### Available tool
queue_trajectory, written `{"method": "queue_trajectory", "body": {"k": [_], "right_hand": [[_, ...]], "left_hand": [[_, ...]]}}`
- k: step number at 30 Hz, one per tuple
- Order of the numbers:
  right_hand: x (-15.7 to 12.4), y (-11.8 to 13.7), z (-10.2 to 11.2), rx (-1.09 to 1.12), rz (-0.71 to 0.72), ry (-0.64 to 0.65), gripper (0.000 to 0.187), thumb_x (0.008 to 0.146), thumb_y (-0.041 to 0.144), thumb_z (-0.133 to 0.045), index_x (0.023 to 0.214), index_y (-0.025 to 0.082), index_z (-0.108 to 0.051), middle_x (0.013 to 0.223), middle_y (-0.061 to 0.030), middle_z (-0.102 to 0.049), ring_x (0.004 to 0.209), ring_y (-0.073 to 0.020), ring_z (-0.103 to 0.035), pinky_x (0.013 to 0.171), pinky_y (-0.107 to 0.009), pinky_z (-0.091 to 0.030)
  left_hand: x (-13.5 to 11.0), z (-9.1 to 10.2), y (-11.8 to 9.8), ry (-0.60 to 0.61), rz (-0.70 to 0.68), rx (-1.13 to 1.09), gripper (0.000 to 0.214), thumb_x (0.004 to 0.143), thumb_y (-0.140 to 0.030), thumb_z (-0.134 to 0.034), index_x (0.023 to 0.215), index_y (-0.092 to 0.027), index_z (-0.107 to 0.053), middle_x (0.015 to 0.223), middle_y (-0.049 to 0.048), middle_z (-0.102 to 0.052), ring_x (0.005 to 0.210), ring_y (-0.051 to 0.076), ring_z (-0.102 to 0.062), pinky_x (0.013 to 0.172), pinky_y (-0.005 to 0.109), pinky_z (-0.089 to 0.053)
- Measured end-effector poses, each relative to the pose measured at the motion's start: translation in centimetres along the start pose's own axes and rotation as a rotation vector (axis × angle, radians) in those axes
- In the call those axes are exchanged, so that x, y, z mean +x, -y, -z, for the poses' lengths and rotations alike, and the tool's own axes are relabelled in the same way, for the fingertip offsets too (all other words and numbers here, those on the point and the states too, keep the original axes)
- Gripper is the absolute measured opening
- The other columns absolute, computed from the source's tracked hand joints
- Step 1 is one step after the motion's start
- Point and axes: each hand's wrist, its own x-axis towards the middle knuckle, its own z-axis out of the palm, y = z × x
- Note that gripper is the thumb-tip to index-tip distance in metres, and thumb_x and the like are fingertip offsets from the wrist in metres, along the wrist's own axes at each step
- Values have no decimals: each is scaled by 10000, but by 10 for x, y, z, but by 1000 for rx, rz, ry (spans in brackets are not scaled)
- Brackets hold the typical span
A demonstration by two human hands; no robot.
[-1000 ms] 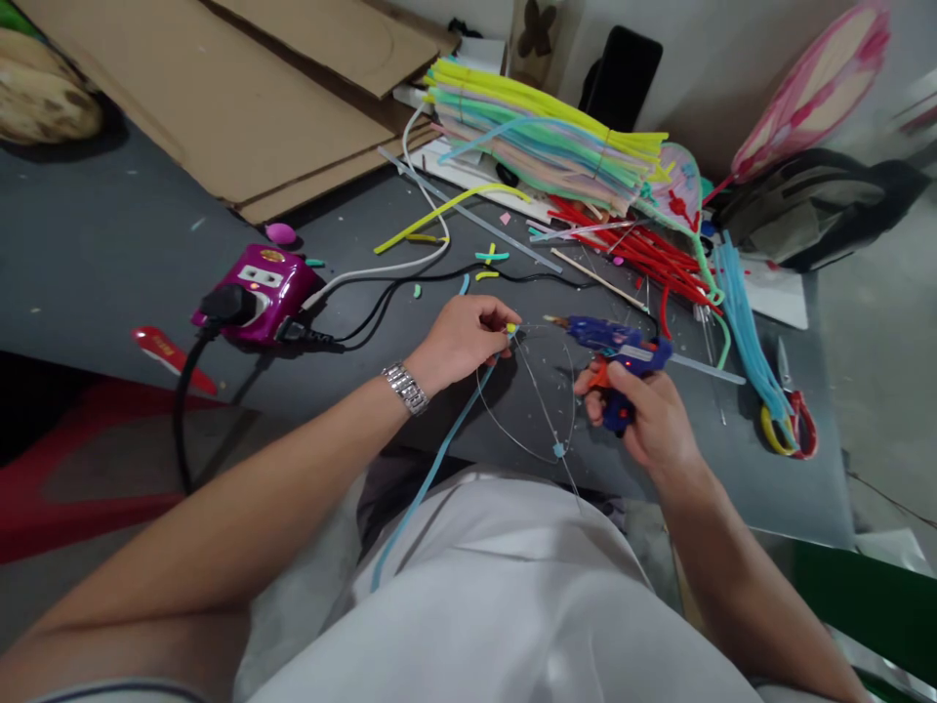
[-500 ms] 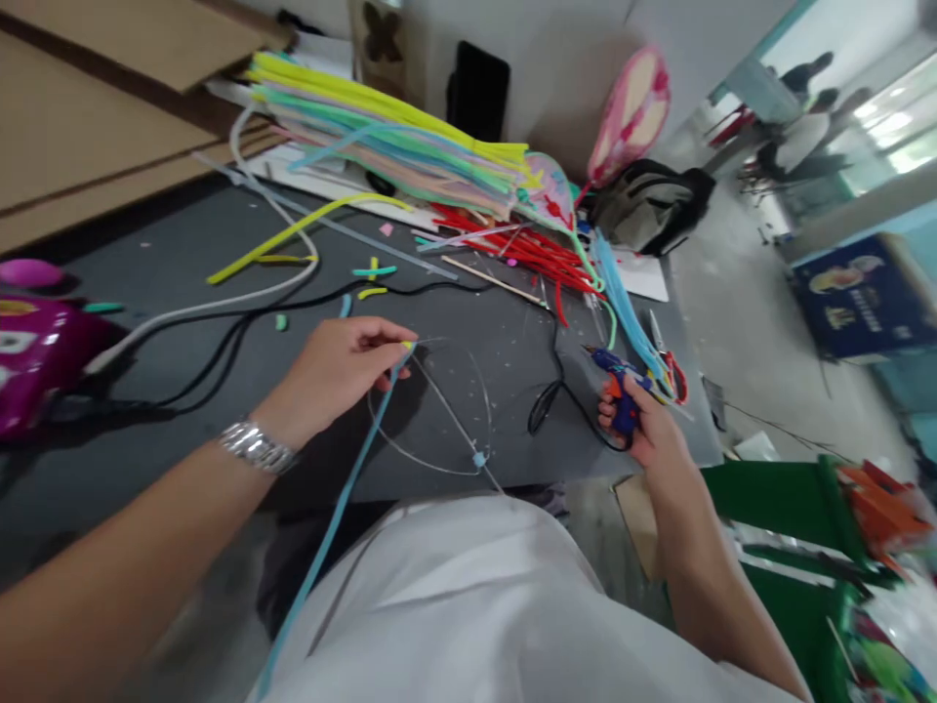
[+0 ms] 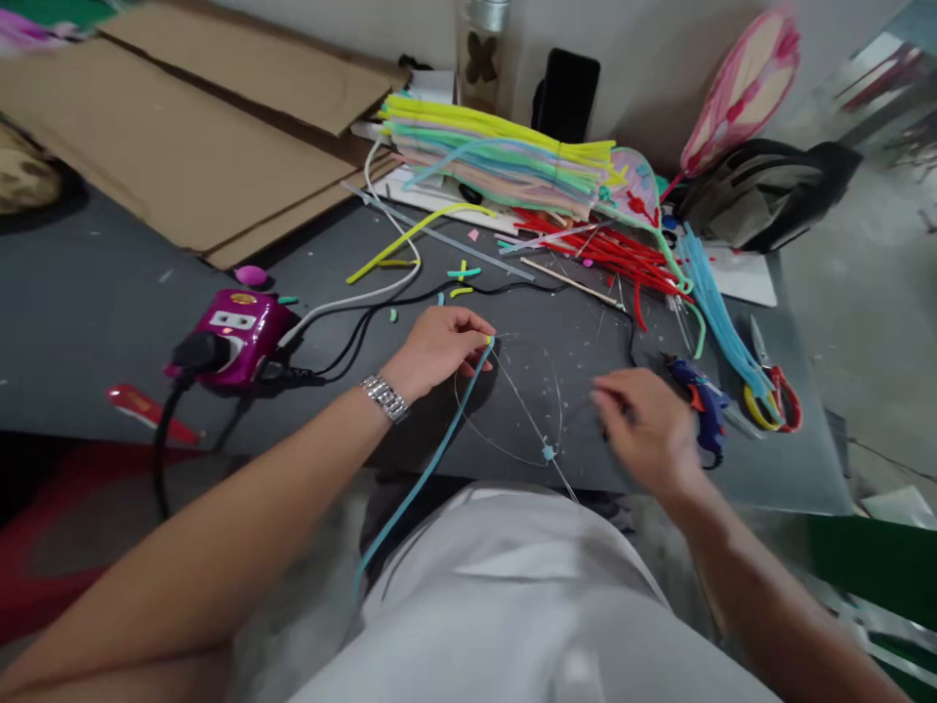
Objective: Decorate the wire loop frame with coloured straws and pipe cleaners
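My left hand pinches the top end of a light-blue pipe cleaner together with the edge of a thin wire hoop. A yellow bit shows at the fingertips. The pipe cleaner's long tail hangs down past the table edge by my shirt. On the hoop's lower side sits a small light-blue knot, where a straight wire crosses it. My right hand, slightly blurred, hovers right of the hoop with fingers loosely curled and nothing visible in them. Beside it a blue glue gun lies on the table.
A pipe cleaner bundle lies at the back, with red ones in front. Scissors rest at the right. Left are a purple power socket, a red craft knife and cardboard sheets. Cords cross the table.
My right hand has let go of the glue gun, which now lies on the table, and has moved left toward the hoop. My left hand keeps its pinch. The view has swung left.
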Motion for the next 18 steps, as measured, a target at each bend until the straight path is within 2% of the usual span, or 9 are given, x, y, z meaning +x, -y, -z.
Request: {"method": "queue_trajectory", "body": {"k": [2,4,6,11,14,18], "right_hand": [[26,33,-37,-4,204,98,199,995,230,-511,957,192,-702,945,-97,-732,915,-214,-657,836,-348,-503],[45,53,-66,-82,230,129,219,1001,248,-502,916,181,-692,923,-107,-721,895,-231,-635,802,-352,-473],[56,62,-84,-139,170,153,195,985,278,-538,917,170,-685,904,-111,-712,869,-245,-617,762,-353,-444],[56,58,-94,-67,7,199,147,926,164,-535,988,178,-667,904,-80,-720,831,-221,-618,744,-325,-415],[54,55,-93,-25,-7,173,158,914,149,-517,978,186,-657,910,-76,-719,846,-216,-625,755,-314,-417],[54,54,-94,-28,1,165,147,939,179,-499,898,191,-640,847,-65,-692,789,-203,-611,724,-305,-404]], "left_hand": [[0,0,0,1,14,-20,91,847,-61,-610,820,-131,-661,603,10,-639,587,157,-707,459,208,-472],[-1,0,0,-14,12,-27,93,835,-49,-618,809,-129,-658,592,-1,-632,549,131,-670,458,202,-472],[-2,1,-1,-35,3,-31,98,824,-46,-624,784,-130,-654,576,-11,-621,515,109,-621,461,202,-479],[-4,2,-3,-12,-8,-34,105,814,-57,-627,752,-139,-644,615,7,-657,522,108,-611,481,216,-494],[-3,3,-2,18,-40,29,107,785,-41,-642,758,-145,-648,583,-11,-637,501,104,-596,486,217,-475],[1,3,5,48,-96,86,171,743,-26,-646,859,-149,-670,592,-14,-657,518,117,-605,495,218,-449]]}}
